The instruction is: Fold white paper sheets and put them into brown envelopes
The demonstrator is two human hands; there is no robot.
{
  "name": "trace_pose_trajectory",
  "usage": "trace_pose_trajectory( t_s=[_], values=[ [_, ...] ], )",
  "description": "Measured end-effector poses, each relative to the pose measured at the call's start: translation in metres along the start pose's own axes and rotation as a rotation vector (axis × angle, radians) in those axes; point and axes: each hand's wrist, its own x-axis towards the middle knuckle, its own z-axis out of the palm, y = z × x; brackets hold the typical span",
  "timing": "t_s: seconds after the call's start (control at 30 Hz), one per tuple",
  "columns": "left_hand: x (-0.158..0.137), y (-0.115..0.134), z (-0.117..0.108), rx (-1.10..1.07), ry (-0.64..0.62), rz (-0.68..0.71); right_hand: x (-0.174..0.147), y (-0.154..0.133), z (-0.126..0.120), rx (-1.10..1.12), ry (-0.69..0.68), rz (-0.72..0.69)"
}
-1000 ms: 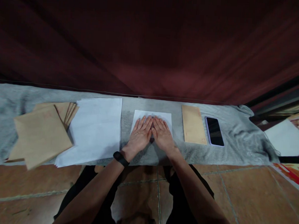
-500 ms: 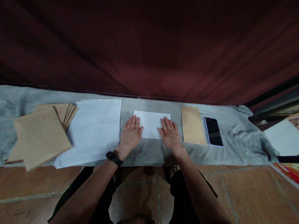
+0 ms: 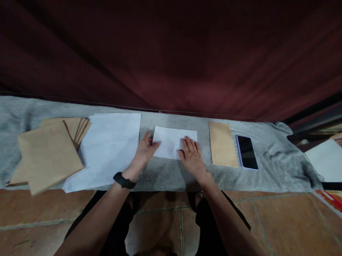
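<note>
A small white sheet of paper (image 3: 167, 140), seemingly folded, lies flat on the grey cloth in front of me. At its left edge is my left hand (image 3: 145, 151), turned on its side, with the index finger stretched away from the thumb. That thumb reaches over the paper's edge; the other fingers are partly hidden. My right hand (image 3: 191, 157) rests flat on the right part of the paper, fingers extended. To the right of it lies a brown envelope (image 3: 223, 144). A stack of larger white sheets (image 3: 112, 143) lies left of my left hand.
Several brown envelopes (image 3: 49, 151) are piled at the far left, partly against the white stack. A phone (image 3: 247, 152) lies right of the single envelope. The grey cloth (image 3: 279, 161) covers a narrow surface, with a dark red curtain (image 3: 174, 66) behind it and floor tiles in front.
My left hand has shifted left from lying flat on the paper to its left edge and turned on its side. My right hand has slid slightly inward, still flat on the paper.
</note>
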Motion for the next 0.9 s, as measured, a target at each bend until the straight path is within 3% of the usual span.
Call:
trace_pose_trajectory(
  t_s=[0.1,0.17,0.27,0.33,0.43,0.5,0.67,0.77,0.9],
  values=[
    [-0.006,0.011,0.0,-0.404,-0.112,-0.23,0.001,-0.005,0.0,0.042,-0.019,-0.011],
    [-0.01,0.022,-0.004,-0.574,-0.179,-0.271,0.004,-0.002,-0.002,0.071,-0.009,-0.003],
    [-0.013,0.038,-0.013,-0.66,-0.147,-0.232,0.01,0.006,-0.009,0.128,0.052,0.047],
    [-0.014,0.049,-0.021,-0.654,-0.048,-0.112,0.015,0.013,-0.015,0.18,0.129,0.103],
    [-0.016,0.064,-0.034,-0.489,0.202,0.194,0.019,0.02,-0.021,0.266,0.261,0.174],
    [-0.021,0.07,-0.04,-0.323,0.256,0.427,0.021,0.023,-0.025,0.314,0.327,0.195],
    [-0.041,0.064,-0.039,0.127,-0.078,0.938,0.02,0.025,-0.03,0.301,0.383,0.17],
    [-0.053,0.05,-0.032,0.349,-0.216,0.991,0.013,0.027,-0.032,0.228,0.235,0.064],
    [-0.061,0.035,-0.027,0.499,-0.281,0.898,-0.002,0.03,-0.035,0.183,-0.065,-0.147]
  ],
)
